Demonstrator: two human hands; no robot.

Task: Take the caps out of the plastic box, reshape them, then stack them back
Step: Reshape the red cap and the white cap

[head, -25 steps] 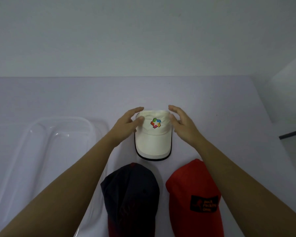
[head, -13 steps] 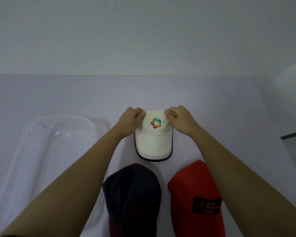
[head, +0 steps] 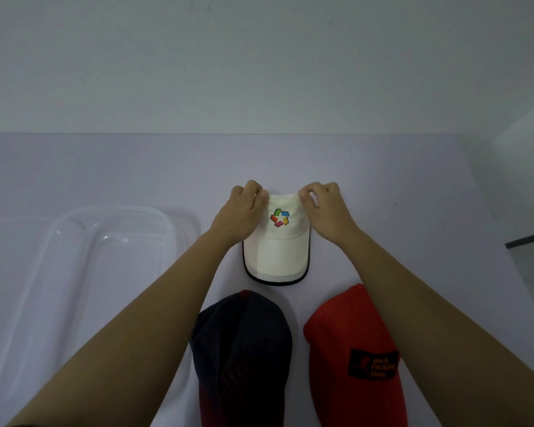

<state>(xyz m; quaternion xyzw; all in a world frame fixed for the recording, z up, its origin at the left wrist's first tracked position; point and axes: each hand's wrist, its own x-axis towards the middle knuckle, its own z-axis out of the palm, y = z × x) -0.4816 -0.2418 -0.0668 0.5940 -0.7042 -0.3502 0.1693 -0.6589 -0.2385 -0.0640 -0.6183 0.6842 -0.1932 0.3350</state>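
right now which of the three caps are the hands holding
The white cap with the multicoloured logo: left hand and right hand pinch its crown. The navy cap and red cap lie untouched nearer the person.

We look down on a pale lilac worktop (head: pixel 136 167), matte under dim, even light that casts only soft shadows. Along the worktop's far edge rises a plain grey-white wall (head: pixel 259 57). Beyond the worktop's right edge stands a lighter, pale panel (head: pixel 527 161), and below it a thin dark strip (head: pixel 529 238) slants.
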